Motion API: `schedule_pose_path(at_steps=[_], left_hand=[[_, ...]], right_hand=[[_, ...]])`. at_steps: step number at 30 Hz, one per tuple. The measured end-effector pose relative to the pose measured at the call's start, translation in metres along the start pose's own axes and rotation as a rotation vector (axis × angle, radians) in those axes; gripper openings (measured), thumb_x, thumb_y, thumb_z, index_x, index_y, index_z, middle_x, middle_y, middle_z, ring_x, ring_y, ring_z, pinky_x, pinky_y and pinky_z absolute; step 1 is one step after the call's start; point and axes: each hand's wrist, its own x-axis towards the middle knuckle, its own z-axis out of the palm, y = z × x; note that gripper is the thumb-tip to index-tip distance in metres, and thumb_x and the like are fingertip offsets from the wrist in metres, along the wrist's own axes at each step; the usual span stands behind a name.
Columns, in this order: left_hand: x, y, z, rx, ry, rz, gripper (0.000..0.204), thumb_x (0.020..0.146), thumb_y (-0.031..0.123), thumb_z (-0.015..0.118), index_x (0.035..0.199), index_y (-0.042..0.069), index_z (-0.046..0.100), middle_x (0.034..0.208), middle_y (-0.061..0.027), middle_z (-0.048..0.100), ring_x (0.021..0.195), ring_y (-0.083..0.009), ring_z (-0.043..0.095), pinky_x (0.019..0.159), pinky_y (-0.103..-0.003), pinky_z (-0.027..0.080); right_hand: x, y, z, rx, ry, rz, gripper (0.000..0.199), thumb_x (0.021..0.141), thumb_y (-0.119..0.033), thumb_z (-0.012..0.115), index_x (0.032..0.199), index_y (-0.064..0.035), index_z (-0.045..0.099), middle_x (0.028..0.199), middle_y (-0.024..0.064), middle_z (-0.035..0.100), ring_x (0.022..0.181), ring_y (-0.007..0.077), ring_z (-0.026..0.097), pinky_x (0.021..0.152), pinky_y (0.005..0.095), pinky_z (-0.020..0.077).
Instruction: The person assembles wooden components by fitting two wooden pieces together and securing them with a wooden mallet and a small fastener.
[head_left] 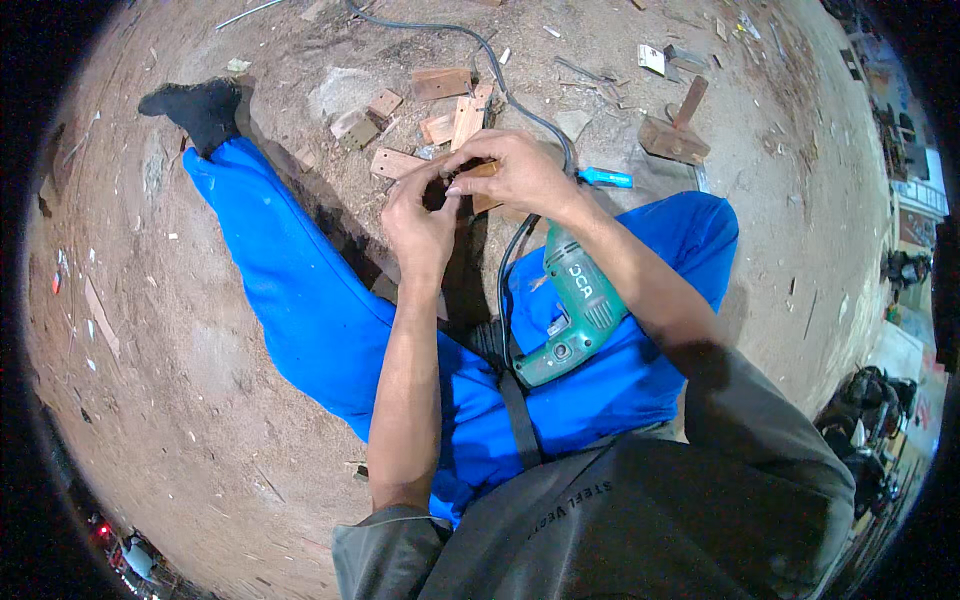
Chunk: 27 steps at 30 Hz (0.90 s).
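My left hand point(420, 228) and my right hand point(522, 178) meet above the floor between my legs, fingertips pinched close together. What they hold is small and dark, mostly hidden by the fingers. A brown wooden piece point(485, 171) shows by my right fingers; whether it is gripped or lies behind them, I cannot make out. Across my blue-trousered right thigh rests a green power drill point(582, 297), under my right forearm. Its black cable point(508, 250) runs past my right wrist. On the floor beyond that wrist lies a screwdriver with a blue handle point(606, 178).
Several drilled wooden blocks point(441, 83) lie scattered on the dusty floor ahead of my hands. A wooden mallet point(674, 138) is at the far right, with a small white box point(651, 59) behind it. My left leg point(290, 270) stretches forward; the right one is bent.
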Motion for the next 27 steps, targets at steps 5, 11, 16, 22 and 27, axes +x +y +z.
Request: schedule_pose_path(at_steps=[5, 11, 16, 22, 27], left_hand=[[0.000, -0.001, 0.004, -0.088, 0.003, -0.023, 0.032, 0.078, 0.005, 0.081, 0.109, 0.002, 0.075, 0.105, -0.0157, 0.075, 0.094, -0.0257, 0.073, 0.087, -0.035, 0.056], [-0.001, -0.004, 0.006, 0.035, 0.031, -0.050, 0.028, 0.078, 0.005, 0.081, 0.106, 0.002, 0.075, 0.098, -0.0169, 0.075, 0.092, -0.0290, 0.073, 0.084, -0.037, 0.056], [-0.002, -0.006, 0.011, 0.105, 0.067, -0.111, 0.020, 0.077, 0.004, 0.082, 0.096, 0.002, 0.074, 0.090, -0.0154, 0.075, 0.082, -0.0276, 0.074, 0.075, -0.038, 0.056], [-0.003, 0.003, 0.010, 0.005, 0.107, -0.100, 0.019, 0.078, 0.012, 0.085, 0.089, 0.002, 0.073, 0.078, -0.0116, 0.073, 0.067, -0.0190, 0.068, 0.066, -0.035, 0.053], [-0.001, 0.006, 0.012, -0.011, 0.088, -0.097, 0.020, 0.080, 0.017, 0.085, 0.086, 0.002, 0.074, 0.076, -0.0102, 0.071, 0.064, -0.0170, 0.062, 0.064, -0.033, 0.050]], right_hand=[[-0.004, 0.002, -0.003, -0.018, -0.032, -0.004, 0.030, 0.082, -0.021, 0.081, 0.108, -0.0077, 0.076, 0.107, 0.0114, 0.073, 0.102, 0.0290, 0.069, 0.092, 0.0373, 0.0529], [-0.006, 0.002, -0.005, -0.019, -0.054, -0.081, 0.029, 0.086, -0.018, 0.076, 0.114, -0.0088, 0.076, 0.111, 0.0133, 0.072, 0.107, 0.0312, 0.068, 0.094, 0.0389, 0.0529], [-0.012, 0.000, -0.007, -0.029, -0.053, -0.096, 0.031, 0.089, -0.016, 0.072, 0.119, -0.0083, 0.073, 0.112, 0.0138, 0.072, 0.110, 0.0320, 0.066, 0.096, 0.0397, 0.0517], [-0.023, -0.011, -0.032, 0.024, 0.200, -0.013, 0.028, 0.092, -0.021, 0.070, 0.116, -0.0076, 0.072, 0.112, 0.0133, 0.071, 0.109, 0.0296, 0.067, 0.096, 0.0404, 0.0517], [-0.027, 0.027, -0.129, -0.646, 0.300, 0.064, 0.032, 0.089, -0.016, 0.069, 0.119, -0.0028, 0.067, 0.131, 0.0166, 0.062, 0.124, 0.0324, 0.059, 0.105, 0.0414, 0.0471]])
